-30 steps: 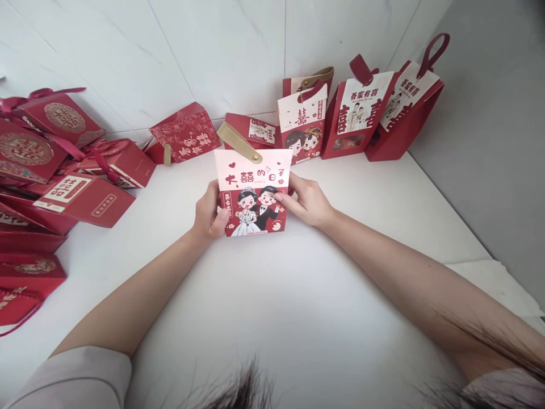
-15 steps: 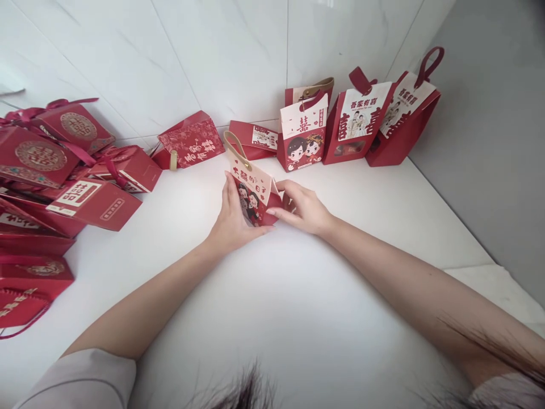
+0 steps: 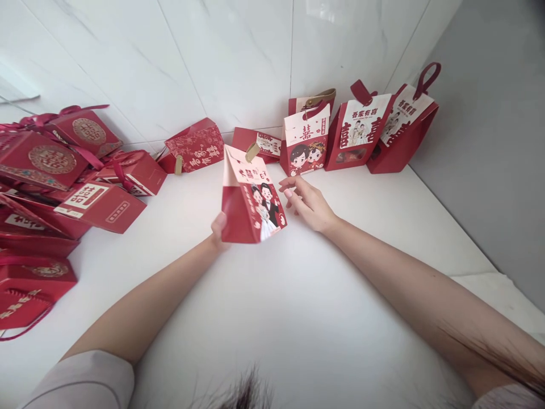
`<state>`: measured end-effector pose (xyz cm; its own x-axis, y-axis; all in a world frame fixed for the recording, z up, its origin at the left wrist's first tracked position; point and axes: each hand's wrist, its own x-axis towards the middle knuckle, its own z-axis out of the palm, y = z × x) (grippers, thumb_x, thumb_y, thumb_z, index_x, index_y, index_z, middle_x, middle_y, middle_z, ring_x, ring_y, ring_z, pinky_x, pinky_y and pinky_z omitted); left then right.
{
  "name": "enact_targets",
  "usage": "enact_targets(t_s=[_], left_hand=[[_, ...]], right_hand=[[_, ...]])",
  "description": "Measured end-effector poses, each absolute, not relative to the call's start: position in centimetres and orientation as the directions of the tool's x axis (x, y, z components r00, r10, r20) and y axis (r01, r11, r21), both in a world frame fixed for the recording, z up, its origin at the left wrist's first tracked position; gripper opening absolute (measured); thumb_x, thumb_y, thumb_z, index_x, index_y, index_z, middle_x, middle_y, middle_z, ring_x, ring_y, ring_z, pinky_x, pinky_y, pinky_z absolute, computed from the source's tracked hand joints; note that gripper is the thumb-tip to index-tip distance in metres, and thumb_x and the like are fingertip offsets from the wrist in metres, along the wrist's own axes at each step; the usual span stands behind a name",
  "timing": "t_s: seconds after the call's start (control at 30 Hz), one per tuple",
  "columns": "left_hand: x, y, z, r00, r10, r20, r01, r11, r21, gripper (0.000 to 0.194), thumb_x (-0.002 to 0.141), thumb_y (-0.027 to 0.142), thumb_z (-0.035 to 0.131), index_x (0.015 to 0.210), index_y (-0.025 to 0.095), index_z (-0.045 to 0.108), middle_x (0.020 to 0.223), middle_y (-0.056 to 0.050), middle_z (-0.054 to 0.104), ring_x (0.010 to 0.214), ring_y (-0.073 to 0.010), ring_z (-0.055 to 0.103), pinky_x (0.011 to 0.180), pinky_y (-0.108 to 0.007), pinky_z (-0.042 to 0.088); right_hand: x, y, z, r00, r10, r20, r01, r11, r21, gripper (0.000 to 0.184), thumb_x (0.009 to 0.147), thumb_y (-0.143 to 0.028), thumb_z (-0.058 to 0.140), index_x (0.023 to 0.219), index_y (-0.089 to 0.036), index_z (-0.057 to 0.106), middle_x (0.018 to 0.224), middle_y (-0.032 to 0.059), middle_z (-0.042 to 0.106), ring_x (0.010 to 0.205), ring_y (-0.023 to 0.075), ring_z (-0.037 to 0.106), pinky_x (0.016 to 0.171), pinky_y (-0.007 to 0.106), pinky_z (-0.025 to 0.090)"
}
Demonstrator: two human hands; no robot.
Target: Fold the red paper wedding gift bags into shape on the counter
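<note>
A red and pink gift bag point(image 3: 249, 196) with a cartoon bride and groom and a tan strap handle stands tilted above the white surface. My left hand point(image 3: 218, 230) grips it from behind at its lower left corner; only the thumb tip and part of the palm show. My right hand point(image 3: 309, 201) hovers just right of the bag, fingers spread and slightly curled, holding nothing, its fingertips close to the bag's front face.
Three upright red gift bags point(image 3: 355, 133) line the tiled back wall at right. Two flat folded bags point(image 3: 196, 146) lie at the wall's foot. A heap of several flat red bags point(image 3: 68, 182) fills the left side. A grey wall point(image 3: 489, 113) borders the right.
The bag has turned from facing me to showing its red side panel and has been lifted slightly. My right hand has let go of it and drawn back a little.
</note>
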<state>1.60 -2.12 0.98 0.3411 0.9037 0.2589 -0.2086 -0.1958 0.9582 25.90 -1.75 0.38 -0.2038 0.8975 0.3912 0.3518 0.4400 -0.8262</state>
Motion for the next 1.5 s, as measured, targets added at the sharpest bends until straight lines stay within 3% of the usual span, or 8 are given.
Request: enact_targets(t_s=[0.1,0.3,0.57,0.77,1.03,1.17,1.3,1.5], left_hand=[[1.2,-1.7,2.0,0.349,0.929,0.120,-0.351,0.011,0.936,0.079,0.089,0.083,0.040,0.138,0.027,0.063,0.147,-0.011,0.066,0.134,-0.0423,0.064,0.105,-0.064,0.057],[-0.5,-0.2,2.4,0.574,0.817,-0.057,-0.327,0.292,0.899,0.098,0.077,0.094,0.044,0.139,0.021,0.061,0.134,-0.017,0.073,0.126,-0.0462,0.069,0.091,-0.057,0.063],[0.4,-0.8,2.3,0.363,0.932,0.003,-0.431,0.165,0.887,0.059,0.081,0.057,0.058,0.126,0.019,0.067,0.137,-0.013,0.072,0.140,-0.0460,0.058,0.105,-0.065,0.055],[0.2,1.0,1.3,0.139,0.990,0.001,-0.302,0.042,0.952,0.044,0.077,0.036,0.076,0.117,0.022,0.065,0.115,-0.005,0.079,0.127,-0.0373,0.069,0.105,-0.055,0.057],[-0.4,1.2,2.0,-0.295,0.895,0.335,0.059,-0.333,0.941,0.033,0.090,0.048,0.068,0.114,0.027,0.063,0.130,-0.003,0.070,0.121,-0.0217,0.066,0.103,-0.034,0.052],[-2.1,1.9,5.7,-0.383,0.831,0.405,0.167,-0.369,0.914,0.045,0.099,0.065,0.047,0.117,0.028,0.064,0.128,-0.004,0.069,0.116,-0.0220,0.066,0.102,-0.037,0.051],[-3.1,1.4,11.8,-0.132,0.932,0.338,0.166,-0.315,0.935,0.067,0.093,0.079,0.049,0.112,0.020,0.072,0.114,-0.012,0.074,0.116,-0.0299,0.068,0.098,-0.043,0.056],[-0.6,-1.6,17.8,0.312,0.950,0.011,0.577,-0.199,0.793,0.056,0.072,0.046,0.090,0.121,0.021,0.076,0.121,-0.009,0.075,0.121,-0.0345,0.069,0.108,-0.050,0.052]], right_hand=[[25.9,-1.8,0.5,-0.227,0.887,0.403,0.417,0.463,-0.782,0.040,0.107,-0.057,0.045,0.124,-0.024,0.059,0.118,0.0079,0.073,0.081,0.0192,0.071,0.079,0.036,0.056],[25.8,-2.0,0.7,-0.261,0.886,0.383,0.505,0.464,-0.728,0.032,0.105,-0.049,0.051,0.122,-0.025,0.062,0.113,0.0065,0.076,0.085,0.0212,0.071,0.084,0.038,0.054],[25.7,-1.5,0.6,-0.243,0.945,0.219,0.156,0.261,-0.953,0.053,0.100,-0.068,0.052,0.128,-0.025,0.061,0.131,0.0099,0.073,0.107,0.0261,0.073,0.086,0.041,0.061],[25.8,-1.1,0.3,-0.381,0.895,0.231,-0.037,0.235,-0.971,0.079,0.092,-0.072,0.064,0.155,-0.028,0.045,0.162,0.0105,0.055,0.149,0.0294,0.052,0.123,0.051,0.044],[24.9,-2.5,0.7,-0.415,0.844,0.339,0.320,0.484,-0.814,0.074,0.090,-0.053,0.075,0.152,-0.023,0.049,0.147,0.0142,0.067,0.131,0.0326,0.066,0.114,0.053,0.050],[24.6,-3.8,1.3,-0.445,0.852,0.278,0.253,0.417,-0.873,0.056,0.104,-0.058,0.051,0.148,-0.023,0.054,0.092,0.0039,0.081,0.081,0.0225,0.076,0.089,0.040,0.060],[24.4,-4.1,1.1,-0.360,0.905,0.225,0.213,0.314,-0.925,0.056,0.106,-0.067,0.042,0.137,-0.025,0.063,0.067,-0.0033,0.071,0.058,0.0177,0.067,0.069,0.031,0.056],[24.8,-3.4,0.5,-0.301,0.927,0.224,0.233,0.299,-0.925,0.055,0.103,-0.070,0.045,0.120,-0.023,0.068,0.078,-0.0002,0.076,0.061,0.0162,0.070,0.075,0.031,0.056]])
